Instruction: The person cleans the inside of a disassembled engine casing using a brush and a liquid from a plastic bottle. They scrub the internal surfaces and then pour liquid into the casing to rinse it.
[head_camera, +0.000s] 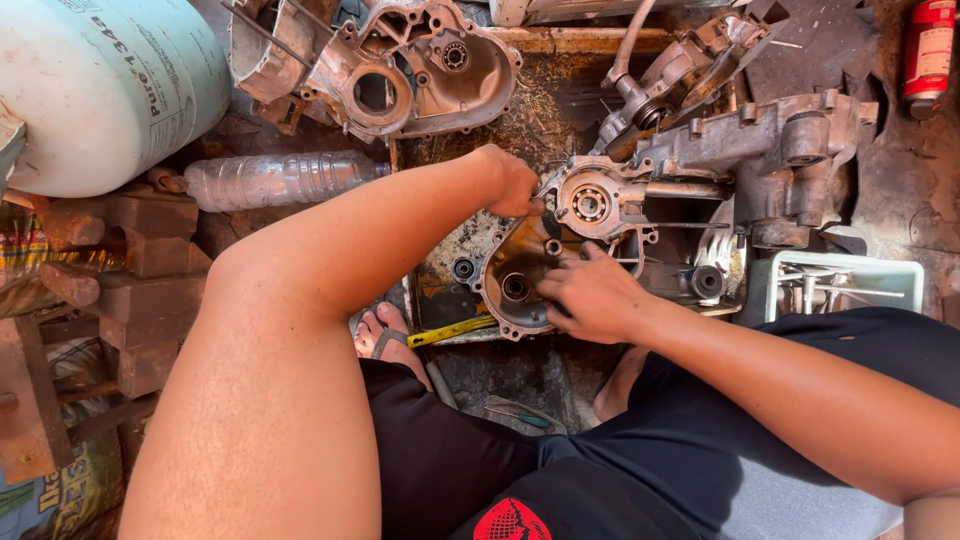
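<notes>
Engine case, looking heavy, hard, greasy; gripping best by rim. Left hand pinching its edge, right hand curling, pressing on it.

My one camera sits on my head, looking steeply down, close over my knees and both hands; the engine crankcase lies just past centre toward 12 o'clock, the gas cylinder at 10.
</notes>
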